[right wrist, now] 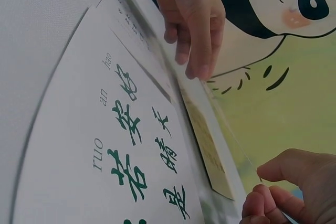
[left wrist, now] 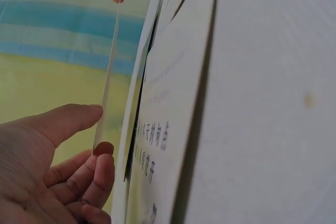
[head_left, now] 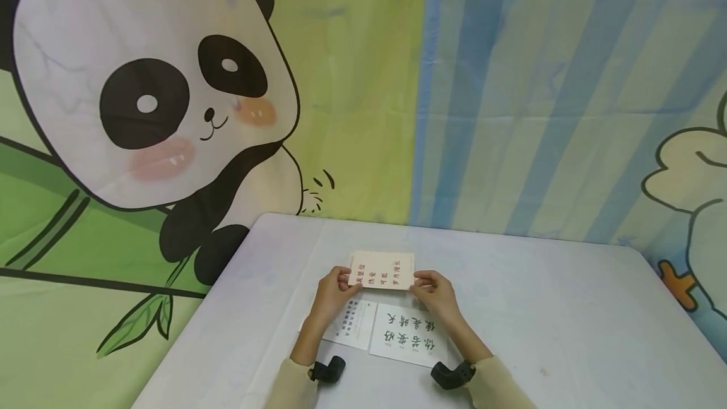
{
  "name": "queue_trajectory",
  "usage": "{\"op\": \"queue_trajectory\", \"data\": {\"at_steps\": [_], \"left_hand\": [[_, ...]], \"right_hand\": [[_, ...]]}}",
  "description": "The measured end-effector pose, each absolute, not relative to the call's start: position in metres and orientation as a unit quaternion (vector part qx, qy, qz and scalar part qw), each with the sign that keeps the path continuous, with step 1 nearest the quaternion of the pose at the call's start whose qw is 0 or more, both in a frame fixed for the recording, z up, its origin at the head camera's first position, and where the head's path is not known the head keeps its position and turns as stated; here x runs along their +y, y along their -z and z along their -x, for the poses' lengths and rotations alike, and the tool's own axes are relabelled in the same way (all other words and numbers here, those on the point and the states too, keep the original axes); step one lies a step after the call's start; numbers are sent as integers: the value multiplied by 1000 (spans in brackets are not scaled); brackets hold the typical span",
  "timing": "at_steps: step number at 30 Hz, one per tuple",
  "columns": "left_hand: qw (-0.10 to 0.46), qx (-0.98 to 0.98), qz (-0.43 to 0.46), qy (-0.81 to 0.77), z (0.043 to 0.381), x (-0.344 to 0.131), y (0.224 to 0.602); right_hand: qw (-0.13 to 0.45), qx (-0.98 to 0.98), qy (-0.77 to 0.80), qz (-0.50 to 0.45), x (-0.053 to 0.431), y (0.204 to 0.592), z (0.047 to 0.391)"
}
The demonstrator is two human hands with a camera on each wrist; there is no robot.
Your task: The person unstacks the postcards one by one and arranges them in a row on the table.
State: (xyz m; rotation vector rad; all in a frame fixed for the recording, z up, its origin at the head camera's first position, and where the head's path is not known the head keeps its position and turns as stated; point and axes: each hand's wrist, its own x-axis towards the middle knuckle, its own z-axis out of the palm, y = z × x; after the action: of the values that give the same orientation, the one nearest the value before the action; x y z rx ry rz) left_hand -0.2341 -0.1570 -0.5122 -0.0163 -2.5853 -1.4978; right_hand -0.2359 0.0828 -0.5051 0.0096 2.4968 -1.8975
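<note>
A cream card [head_left: 382, 269] with columns of reddish characters is held up between both hands. My left hand [head_left: 331, 295] pinches its left edge between thumb and fingers, and my right hand [head_left: 440, 296] pinches the right edge. In the left wrist view the held card [left wrist: 108, 72] appears almost edge-on, apart from the tabletop. Nearer to me lie two white cards: one with small dark characters [head_left: 356, 328] by the left wrist, one with large green characters [head_left: 404, 335] by the right. Under the held card, the right wrist view shows a yellowish card [right wrist: 205, 140].
A pale cloth covers the table [head_left: 545, 320]. Behind it hangs a printed curtain [head_left: 363, 93] with a panda, reaching down to the table's back edge. Dark wrist cameras [head_left: 328, 370] sit on both wrists above the near part of the table.
</note>
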Motion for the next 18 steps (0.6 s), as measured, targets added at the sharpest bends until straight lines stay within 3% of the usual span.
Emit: {"op": "queue_trajectory", "data": {"at_steps": [18], "left_hand": [[58,-863,41,500,229,-140,508]], "right_hand": [[-2,816,578,-19,107,500,226]]}}
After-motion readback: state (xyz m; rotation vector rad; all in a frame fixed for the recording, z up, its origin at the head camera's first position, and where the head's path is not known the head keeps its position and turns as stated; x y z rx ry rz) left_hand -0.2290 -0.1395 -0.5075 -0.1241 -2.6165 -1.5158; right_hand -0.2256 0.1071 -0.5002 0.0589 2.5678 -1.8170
